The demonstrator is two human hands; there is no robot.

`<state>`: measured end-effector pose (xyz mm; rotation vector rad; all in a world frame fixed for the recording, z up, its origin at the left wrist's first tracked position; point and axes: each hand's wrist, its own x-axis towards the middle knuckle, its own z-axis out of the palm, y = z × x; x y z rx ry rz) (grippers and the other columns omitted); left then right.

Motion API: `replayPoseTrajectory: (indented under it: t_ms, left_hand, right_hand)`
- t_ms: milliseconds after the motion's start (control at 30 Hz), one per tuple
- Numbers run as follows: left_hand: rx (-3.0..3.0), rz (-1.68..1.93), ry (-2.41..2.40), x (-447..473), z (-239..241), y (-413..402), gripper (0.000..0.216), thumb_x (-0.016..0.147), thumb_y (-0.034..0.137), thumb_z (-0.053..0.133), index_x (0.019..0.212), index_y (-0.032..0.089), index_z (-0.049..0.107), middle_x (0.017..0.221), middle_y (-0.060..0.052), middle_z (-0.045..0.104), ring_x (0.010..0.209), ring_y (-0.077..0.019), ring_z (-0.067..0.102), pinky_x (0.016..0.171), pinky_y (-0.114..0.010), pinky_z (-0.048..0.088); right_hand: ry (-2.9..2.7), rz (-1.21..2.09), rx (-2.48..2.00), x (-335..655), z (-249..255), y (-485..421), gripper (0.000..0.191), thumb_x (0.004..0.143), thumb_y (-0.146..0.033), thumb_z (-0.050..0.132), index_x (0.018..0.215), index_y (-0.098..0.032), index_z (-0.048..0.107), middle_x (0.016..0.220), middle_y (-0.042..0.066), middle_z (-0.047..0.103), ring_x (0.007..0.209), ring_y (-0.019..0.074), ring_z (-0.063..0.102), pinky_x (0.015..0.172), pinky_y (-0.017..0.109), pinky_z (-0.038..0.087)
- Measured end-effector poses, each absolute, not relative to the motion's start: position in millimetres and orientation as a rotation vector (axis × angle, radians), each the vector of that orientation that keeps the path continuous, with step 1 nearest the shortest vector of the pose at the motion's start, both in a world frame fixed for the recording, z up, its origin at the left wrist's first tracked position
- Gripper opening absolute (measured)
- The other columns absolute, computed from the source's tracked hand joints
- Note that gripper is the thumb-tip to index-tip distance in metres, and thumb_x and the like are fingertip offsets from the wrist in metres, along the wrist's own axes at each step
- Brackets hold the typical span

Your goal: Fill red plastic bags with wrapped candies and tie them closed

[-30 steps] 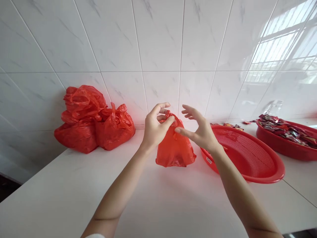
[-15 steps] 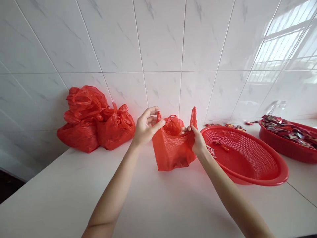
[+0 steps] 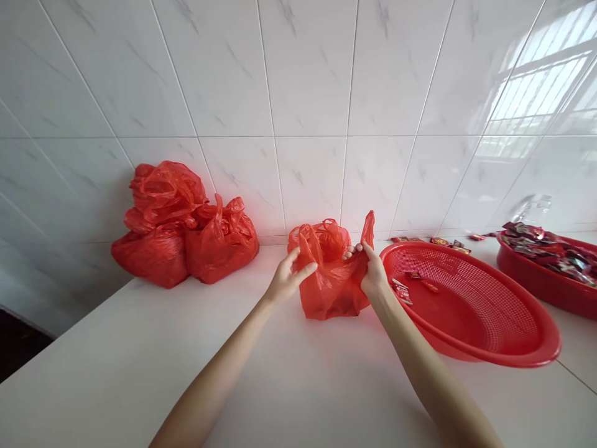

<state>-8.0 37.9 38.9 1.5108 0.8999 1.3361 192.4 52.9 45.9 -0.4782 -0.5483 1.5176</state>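
Observation:
A thin red plastic bag [image 3: 333,295] stands on the white counter in front of me, with something darker showing faintly through its lower part. My right hand [image 3: 373,270] is closed on the bag's right side, and the right handle sticks up above the thumb. At the left side of the bag, my left hand [image 3: 291,274] has its thumb and fingers apart, the thumb lying over the plastic. The left handle rises beside those fingers. Behind this bag sits a crumpled heap of red plastic bags [image 3: 321,236], partly hidden.
Filled red bags [image 3: 153,255] are piled against the tiled wall at left. A red perforated basket [image 3: 513,311] holding a few small packets stands close by my right forearm. Farther right, a red basin [image 3: 527,274] is heaped with wrapped packets. Several packets [image 3: 448,242] lie along the wall.
My left hand has moved down and slightly right along the bag's left side. The bag's mouth has sagged, and the view has shifted slightly. My right hand keeps its hold.

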Motion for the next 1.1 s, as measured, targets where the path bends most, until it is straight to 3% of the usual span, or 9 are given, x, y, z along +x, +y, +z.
replayPoseTrajectory:
  t_ms: [100, 200, 367, 567, 733, 833, 1000, 1100]
  left_hand:
    - [1.269, 1.463, 0.937, 1.1, 48.6, 44.4, 0.039, 0.064, 0.048, 0.084, 0.085, 0.017, 0.073, 0.087, -0.007, 0.076, 0.092, -0.0276, 0.071, 0.084, -0.036, 0.054]
    - [1.008, 1.534, 0.850, 7.0, 57.7, 49.7, 0.041, 0.056, 0.048, 0.087, 0.077, 0.017, 0.071, 0.077, -0.006, 0.076, 0.081, -0.0267, 0.072, 0.076, -0.035, 0.054]
    - [1.013, 1.521, 0.754, 10.4, 71.0, 51.7, 0.037, 0.059, 0.044, 0.084, 0.081, 0.018, 0.071, 0.082, -0.006, 0.076, 0.084, -0.0260, 0.072, 0.077, -0.036, 0.055]
    - [1.410, 1.470, 0.792, 13.1, 78.3, 41.8, 0.021, 0.078, 0.040, 0.070, 0.081, 0.019, 0.067, 0.084, -0.002, 0.073, 0.080, -0.0197, 0.069, 0.078, -0.033, 0.054]
    - [2.099, 1.423, 0.855, 16.8, 79.3, 26.1, 0.013, 0.091, 0.030, 0.060, 0.085, 0.021, 0.068, 0.132, -0.009, 0.066, 0.126, -0.0264, 0.059, 0.105, -0.042, 0.047]
    - [2.297, 1.457, 0.892, 15.7, 79.1, 21.9, 0.013, 0.094, 0.026, 0.058, 0.086, 0.021, 0.066, 0.146, -0.010, 0.057, 0.134, -0.0266, 0.054, 0.107, -0.042, 0.047]
    - [2.404, 1.494, 0.904, 11.4, 78.9, 21.7, 0.012, 0.094, 0.025, 0.056, 0.087, 0.021, 0.065, 0.145, -0.011, 0.058, 0.125, -0.0262, 0.061, 0.097, -0.039, 0.052]
    - [2.370, 1.347, 0.948, 11.3, 79.9, 21.8, 0.014, 0.095, 0.027, 0.053, 0.092, 0.022, 0.065, 0.120, -0.009, 0.072, 0.106, -0.0226, 0.068, 0.086, -0.035, 0.054]
  right_hand:
    - [-0.576, 1.502, -0.497, 194.8, 45.6, 54.4, 0.033, 0.082, -0.032, 0.072, 0.063, -0.022, 0.047, 0.058, -0.005, 0.055, 0.046, 0.0076, 0.046, 0.056, 0.023, 0.052]
    - [-0.633, 1.488, -0.519, 198.4, 47.2, 54.7, 0.033, 0.083, -0.033, 0.071, 0.064, -0.022, 0.047, 0.053, -0.009, 0.047, 0.037, 0.0047, 0.028, 0.046, 0.020, 0.044]
    - [-0.772, 1.451, -0.604, 199.1, 53.2, 49.4, 0.032, 0.081, -0.040, 0.071, 0.065, -0.021, 0.051, 0.048, -0.009, 0.043, 0.037, 0.0041, 0.017, 0.036, 0.019, 0.029]
    - [-0.975, 1.352, -0.793, 192.0, 54.6, 37.0, 0.029, 0.080, -0.043, 0.069, 0.069, -0.021, 0.055, 0.043, -0.009, 0.042, 0.036, 0.0055, 0.023, 0.036, 0.021, 0.021]
    - [-1.246, 1.300, -0.889, 182.7, 58.4, 23.2, 0.026, 0.079, -0.032, 0.064, 0.063, -0.022, 0.045, 0.043, -0.009, 0.039, 0.039, 0.0066, 0.028, 0.040, 0.022, 0.019]
    - [-1.454, 1.206, -0.925, 180.6, 63.0, 16.4, 0.025, 0.082, -0.028, 0.053, 0.061, -0.023, 0.041, 0.047, -0.008, 0.040, 0.043, 0.0070, 0.029, 0.042, 0.022, 0.021]
    - [-1.588, 1.137, -0.967, 182.6, 64.0, 12.3, 0.023, 0.081, -0.026, 0.048, 0.062, -0.024, 0.035, 0.050, -0.008, 0.039, 0.045, 0.0079, 0.031, 0.043, 0.023, 0.023]
    - [-1.674, 1.142, -0.978, 183.8, 62.7, 10.4, 0.025, 0.083, -0.026, 0.049, 0.063, -0.024, 0.034, 0.051, -0.007, 0.040, 0.047, 0.0081, 0.032, 0.044, 0.023, 0.024]
